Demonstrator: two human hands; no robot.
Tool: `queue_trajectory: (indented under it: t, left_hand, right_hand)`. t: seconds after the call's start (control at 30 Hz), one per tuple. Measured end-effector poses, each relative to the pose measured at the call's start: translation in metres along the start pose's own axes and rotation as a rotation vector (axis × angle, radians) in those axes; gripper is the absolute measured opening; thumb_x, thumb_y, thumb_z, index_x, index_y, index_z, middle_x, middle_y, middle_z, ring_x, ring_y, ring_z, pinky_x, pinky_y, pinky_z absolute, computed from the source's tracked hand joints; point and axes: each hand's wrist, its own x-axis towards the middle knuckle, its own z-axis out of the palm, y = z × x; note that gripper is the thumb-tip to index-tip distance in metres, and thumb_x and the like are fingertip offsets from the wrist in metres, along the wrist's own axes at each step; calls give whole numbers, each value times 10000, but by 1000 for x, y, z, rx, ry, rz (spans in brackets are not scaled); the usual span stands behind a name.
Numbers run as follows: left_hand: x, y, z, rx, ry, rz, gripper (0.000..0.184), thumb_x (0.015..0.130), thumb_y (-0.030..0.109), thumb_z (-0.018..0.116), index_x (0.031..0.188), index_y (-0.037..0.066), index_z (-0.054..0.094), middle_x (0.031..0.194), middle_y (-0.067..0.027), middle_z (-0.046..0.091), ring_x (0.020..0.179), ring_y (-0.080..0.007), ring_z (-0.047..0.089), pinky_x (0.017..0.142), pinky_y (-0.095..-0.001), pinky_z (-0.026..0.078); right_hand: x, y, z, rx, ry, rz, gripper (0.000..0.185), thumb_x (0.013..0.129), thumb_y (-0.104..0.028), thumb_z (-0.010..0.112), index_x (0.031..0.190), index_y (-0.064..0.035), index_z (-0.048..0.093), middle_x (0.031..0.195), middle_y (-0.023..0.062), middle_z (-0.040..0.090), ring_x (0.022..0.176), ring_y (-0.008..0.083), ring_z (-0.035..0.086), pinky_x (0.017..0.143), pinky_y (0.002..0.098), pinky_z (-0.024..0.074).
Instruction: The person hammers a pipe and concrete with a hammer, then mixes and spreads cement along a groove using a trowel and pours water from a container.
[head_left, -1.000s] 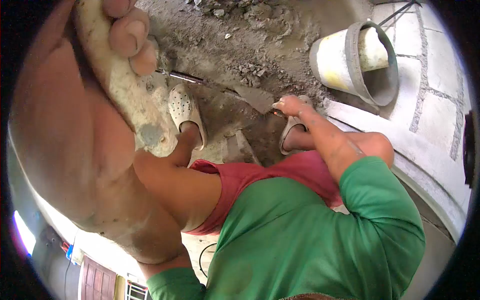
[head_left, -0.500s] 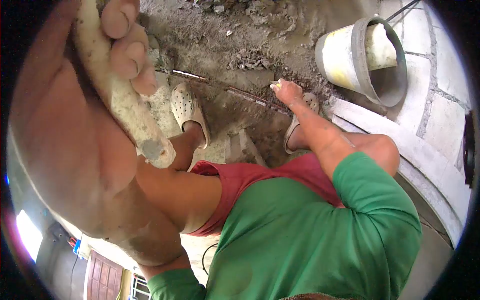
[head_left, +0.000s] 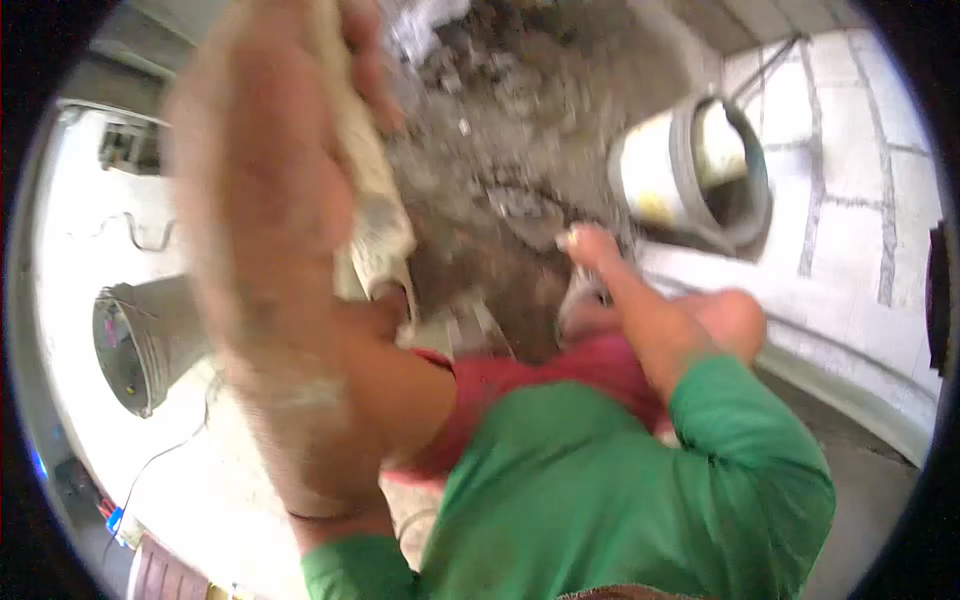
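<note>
Here, seen from the head, a wall of pale concrete blocks (head_left: 845, 160) fills the right side, beside dark, lumpy wet-looking ground (head_left: 570, 90). The person wears a green long-sleeved shirt (head_left: 600, 480) and dark red shorts (head_left: 500, 400). Near the wall, a dirty white bucket (head_left: 645, 175) tilts with its mouth towards the right, something pale inside; a grey bucket (head_left: 175, 320) is at far left. The left hand (head_left: 280, 130), huge and blurred close to the camera, has its fingers wrapped round a pale bar (head_left: 365, 150) with a grey end, held above the left foot. Smaller, farther off, the right hand (head_left: 595, 248) is low over the ground near the right foot, fingers curled tight on a trowel (head_left: 567, 241); its pale handle tip shows, but blur obscures the blade.
</note>
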Motion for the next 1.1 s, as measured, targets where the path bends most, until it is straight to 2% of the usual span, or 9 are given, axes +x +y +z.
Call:
queue_trajectory:
  t: [0.1, 0.17, 0.23, 0.3, 0.4, 0.57, 0.77, 0.83, 1.1]
  left_hand:
    - [3, 21, 19, 7, 200, -24, 400, 984, 387, 533, 1069, 1, 591, 739, -21, 552, 559, -86, 494, 493, -239, 418]
    - [0, 21, 27, -12, 214, 21, 394, 987, 368, 505, 1033, -16, 581, 697, -28, 532, 532, -93, 487, 459, -258, 413]
    - [0, 24, 32, -39, 223, 30, 393, 989, 350, 477, 996, -33, 570, 655, -36, 512, 506, -100, 480, 424, -276, 408]
    - [-2, 20, 32, -13, 208, -22, 401, 988, 362, 501, 1014, -32, 574, 672, -36, 521, 510, -102, 482, 434, -262, 414]
    - [1, 12, 13, -53, 174, 54, 414, 983, 375, 529, 1060, -30, 573, 730, -34, 550, 579, -102, 517, 496, -256, 441]
    - [7, 8, -23, -70, 141, 73, 409, 975, 343, 574, 1119, -40, 575, 812, -33, 591, 662, -104, 541, 582, -238, 450]
    - [5, 6, -19, -74, 7, 6, 387, 983, 337, 559, 1117, -26, 579, 799, -16, 574, 646, -87, 515, 564, -236, 434]
    - [2, 4, -7, -58, 21, -10, 380, 983, 336, 558, 1115, -20, 582, 794, -10, 574, 642, -82, 513, 557, -232, 429]
    - [12, -6, 0, -22, 17, -57, 360, 977, 336, 570, 1096, -3, 588, 761, 11, 564, 624, -68, 506, 525, -214, 407]
  right_hand:
    - [38, -11, -47, -107, 326, -187, 543, 812, -495, 635, 1122, -50, 670, 1131, 174, 675, 1090, 344, 630, 936, 458, 489]
    - [54, -42, -138, -367, 25, -209, 529, 837, -490, 593, 1097, -39, 687, 1110, 185, 675, 1026, 337, 647, 897, 465, 503]
    - [62, -127, -270, -429, 213, -239, 461, 831, -443, 625, 1003, -23, 705, 1005, 191, 698, 908, 324, 671, 815, 419, 542]
    - [74, -186, -375, 191, 188, -167, 379, 891, -427, 620, 942, -57, 685, 858, 161, 699, 680, 274, 673, 582, 417, 550]
    - [26, -229, -451, -58, 272, -299, 368, 909, -395, 571, 900, -48, 692, 708, 120, 654, 620, 234, 642, 589, 396, 537]
    - [-31, -211, -378, 144, 313, -445, 413, 882, -461, 630, 907, -54, 693, 710, 96, 639, 595, 188, 613, 545, 380, 522]
    - [38, -144, -117, 711, -13, -285, 339, 897, -337, 678, 1101, -65, 682, 727, 26, 625, 586, 103, 540, 509, 287, 458]
    - [31, -156, -60, 761, -46, -268, 327, 894, -339, 661, 930, -14, 677, 687, 43, 643, 554, 157, 584, 573, 354, 499]
    - [35, -148, 78, 1218, -331, 48, 297, 947, -334, 605, 882, -44, 585, 675, 17, 532, 536, 144, 499, 518, 346, 446]
